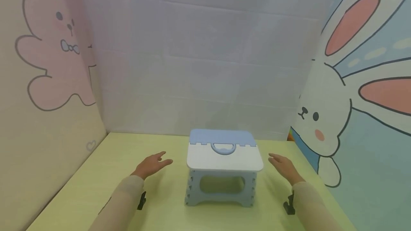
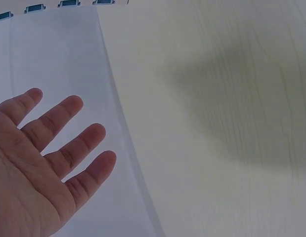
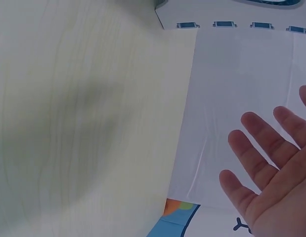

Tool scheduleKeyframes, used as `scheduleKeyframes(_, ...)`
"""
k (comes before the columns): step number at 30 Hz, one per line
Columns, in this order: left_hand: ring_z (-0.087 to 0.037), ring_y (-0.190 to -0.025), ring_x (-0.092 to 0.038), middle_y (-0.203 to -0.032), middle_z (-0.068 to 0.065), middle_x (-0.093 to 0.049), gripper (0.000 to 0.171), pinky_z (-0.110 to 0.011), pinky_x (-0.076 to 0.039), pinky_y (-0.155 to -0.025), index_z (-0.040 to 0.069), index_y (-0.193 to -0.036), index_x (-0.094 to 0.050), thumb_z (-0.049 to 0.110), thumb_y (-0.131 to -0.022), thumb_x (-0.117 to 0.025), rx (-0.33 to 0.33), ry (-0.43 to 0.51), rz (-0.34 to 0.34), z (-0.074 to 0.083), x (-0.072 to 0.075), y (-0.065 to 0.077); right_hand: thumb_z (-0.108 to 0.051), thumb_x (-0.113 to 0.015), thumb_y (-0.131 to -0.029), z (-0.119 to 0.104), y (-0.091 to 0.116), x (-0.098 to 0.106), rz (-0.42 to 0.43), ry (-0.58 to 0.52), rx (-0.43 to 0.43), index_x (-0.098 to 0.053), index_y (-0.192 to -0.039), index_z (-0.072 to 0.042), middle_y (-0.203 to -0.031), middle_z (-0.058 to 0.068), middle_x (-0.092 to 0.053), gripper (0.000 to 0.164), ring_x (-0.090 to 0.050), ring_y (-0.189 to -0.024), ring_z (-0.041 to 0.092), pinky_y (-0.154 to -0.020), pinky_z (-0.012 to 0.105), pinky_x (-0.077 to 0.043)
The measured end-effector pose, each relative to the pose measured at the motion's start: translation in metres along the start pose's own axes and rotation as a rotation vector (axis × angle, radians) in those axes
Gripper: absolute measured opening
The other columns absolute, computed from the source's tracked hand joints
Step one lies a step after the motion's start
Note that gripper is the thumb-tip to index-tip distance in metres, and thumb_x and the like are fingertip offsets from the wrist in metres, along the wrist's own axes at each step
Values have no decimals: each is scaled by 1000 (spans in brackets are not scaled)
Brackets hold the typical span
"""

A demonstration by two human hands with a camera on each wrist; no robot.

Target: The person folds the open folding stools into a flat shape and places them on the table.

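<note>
A folding step stool (image 1: 224, 161) stands upright on the yellow tabletop, its top white at the front and blue at the back. A blue carry handle (image 1: 223, 149) lies in the middle of that top. To the left of the stool, apart from it, my left hand (image 1: 151, 165) hovers with fingers spread and holds nothing. On the other side my right hand (image 1: 284, 167) is held out in the same way, fingers loosely extended. Both wrist views show bare palms; the stool's notched edge (image 3: 241, 12) enters the top of the right wrist view.
The wood-grained tabletop (image 1: 167, 209) meets a pale sheet (image 1: 205, 63) hung behind. A pink cartoon figure (image 1: 54, 52) is printed on the left wall, and a white rabbit (image 1: 324, 117) on the right wall. Black wrist straps (image 1: 290, 205) show under the sleeves.
</note>
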State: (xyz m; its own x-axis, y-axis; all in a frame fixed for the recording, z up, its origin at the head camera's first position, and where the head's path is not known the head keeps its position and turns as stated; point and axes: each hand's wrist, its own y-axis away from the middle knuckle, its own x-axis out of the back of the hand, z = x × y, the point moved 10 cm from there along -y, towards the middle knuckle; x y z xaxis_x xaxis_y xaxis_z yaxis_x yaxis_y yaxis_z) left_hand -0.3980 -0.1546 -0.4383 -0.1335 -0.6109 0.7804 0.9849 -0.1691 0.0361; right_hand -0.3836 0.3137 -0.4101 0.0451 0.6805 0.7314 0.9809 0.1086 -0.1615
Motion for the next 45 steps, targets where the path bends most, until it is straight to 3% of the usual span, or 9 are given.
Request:
scheduleKeyframes(2,-45,-121,-47,-131,-28,-52,77,-63,-35,-96,1,-143,-40,56,-90,-53,-1,4,-2,-1,0,0,-32,-44,-100,0,0,-2,-15,-6,-31,-47,-133,11,-136,35,-42,54,-35,-125,53,-101,63,-30)
scheduleKeyframes(6,-46,-121,-47,-131,-30,-51,76,-62,-36,-96,-1,-143,-39,53,-92,-53,-16,59,-29,-1,-2,0,-23,-44,-101,-2,0,-4,-23,23,-69,-46,-133,12,-137,33,-43,48,-37,-126,51,-102,60,-31)
scheduleKeyframes(11,-47,-122,-46,-133,-32,-48,73,-62,-37,-95,-5,-143,-37,47,-94,-53,-51,150,-70,5,-5,1,-18,-45,-100,1,-1,-8,-27,35,-65,-47,-131,13,-135,33,-44,44,-38,-125,51,-101,60,-32)
scheduleKeyframes(16,-48,-122,-45,-131,-32,-50,70,-61,-38,-95,-6,-142,-38,44,-94,-54,-82,156,-66,9,-3,-1,-20,-45,-100,2,1,-11,-27,16,-62,-48,-131,12,-134,33,-46,45,-41,-123,51,-100,60,-33)
scheduleKeyframes(26,-50,-130,-33,-143,-32,-35,67,-64,-29,-101,-4,-144,-36,40,-96,-50,-76,260,-122,-1,-13,0,-19,-44,-100,4,3,-15,-42,-113,-109,-45,-134,11,-125,30,-56,45,-56,-109,43,-95,60,-40)
scheduleKeyframes(31,-52,-126,-38,-142,-32,-37,62,-66,-30,-99,-5,-143,-36,36,-98,-47,-76,335,-158,1,-18,2,-19,-44,-101,6,5,-12,-17,-256,-109,-41,-136,12,-124,29,-57,47,-55,-113,43,-98,55,-40)
scheduleKeyframes(35,-53,-123,-41,-138,-31,-43,60,-67,-32,-96,-4,-143,-38,36,-99,-46,-78,386,-179,1,-19,1,-23,-45,-101,8,7,-11,-7,-302,-141,-40,-138,11,-128,29,-54,50,-54,-115,41,-100,51,-40)
scheduleKeyframes(45,-48,-121,-45,-139,-29,-43,59,-64,-35,-96,-2,-142,-41,36,-98,-49,-97,378,-226,6,-23,1,-27,-45,-102,-9,7,-9,1,-413,-124,-42,-137,10,-138,28,-46,51,-54,-117,37,-102,47,-39)
